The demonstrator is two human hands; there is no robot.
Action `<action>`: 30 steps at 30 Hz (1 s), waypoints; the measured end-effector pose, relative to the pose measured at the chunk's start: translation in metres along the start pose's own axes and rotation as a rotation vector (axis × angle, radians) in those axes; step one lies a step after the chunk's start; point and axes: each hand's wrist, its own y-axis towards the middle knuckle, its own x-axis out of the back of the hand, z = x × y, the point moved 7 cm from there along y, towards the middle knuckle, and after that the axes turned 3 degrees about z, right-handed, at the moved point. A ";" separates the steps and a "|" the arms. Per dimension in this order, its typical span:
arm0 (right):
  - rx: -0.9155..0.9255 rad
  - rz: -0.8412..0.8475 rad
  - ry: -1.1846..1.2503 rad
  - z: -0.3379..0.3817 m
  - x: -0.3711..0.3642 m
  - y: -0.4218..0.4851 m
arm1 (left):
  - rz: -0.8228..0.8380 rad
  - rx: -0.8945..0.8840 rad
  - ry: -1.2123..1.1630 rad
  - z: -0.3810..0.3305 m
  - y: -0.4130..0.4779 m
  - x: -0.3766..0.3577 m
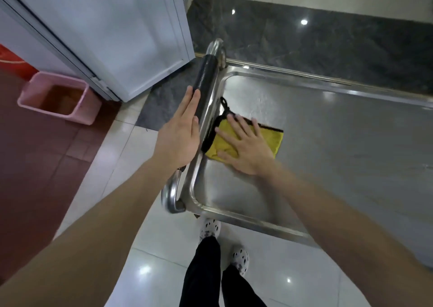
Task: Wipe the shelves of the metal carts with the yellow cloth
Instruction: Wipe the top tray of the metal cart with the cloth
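On the cart's top shelf (328,156), near its handle end, the right hand (246,146) lies flat, fingers straight and spread, pressing the yellow cloth (273,140) against the steel. The cloth is a plush folded rectangle edged in black, with a black loop trailing toward the shelf's rim. The left hand (179,134) is flat too, fingers straight and close together, laid along the black padded grip (206,79) of the handle (172,195) without curling round it. The two hands are apart, with the shelf's rim between them. The shelf is a shallow brushed stainless tray with a raised rim and rounded corners; the handle is a polished tube bent at both ends. Below, black trousers (203,274) and white clogs (210,228) with dark spots stand on glossy white tiles (161,248). A pink plastic bin (82,112), square and tapered, sits on a dull red floor (35,170) beside a white panelled cabinet (112,25). A band of dark speckled stone (304,39) runs beyond the cart.
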 end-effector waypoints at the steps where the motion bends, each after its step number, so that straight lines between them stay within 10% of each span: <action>1: -0.069 -0.014 -0.013 -0.023 0.008 0.018 | -0.007 -0.007 0.012 0.000 0.000 0.000; 10: 0.123 0.096 0.043 0.078 -0.036 -0.137 | 0.023 0.037 0.101 -0.005 -0.001 -0.002; 20: -0.212 0.003 -0.005 -0.121 0.011 -0.045 | -0.026 -0.030 0.239 -0.011 0.000 -0.002; 30: 0.129 0.141 -0.034 0.017 -0.038 -0.180 | 0.202 -0.359 0.707 -0.064 -0.010 -0.040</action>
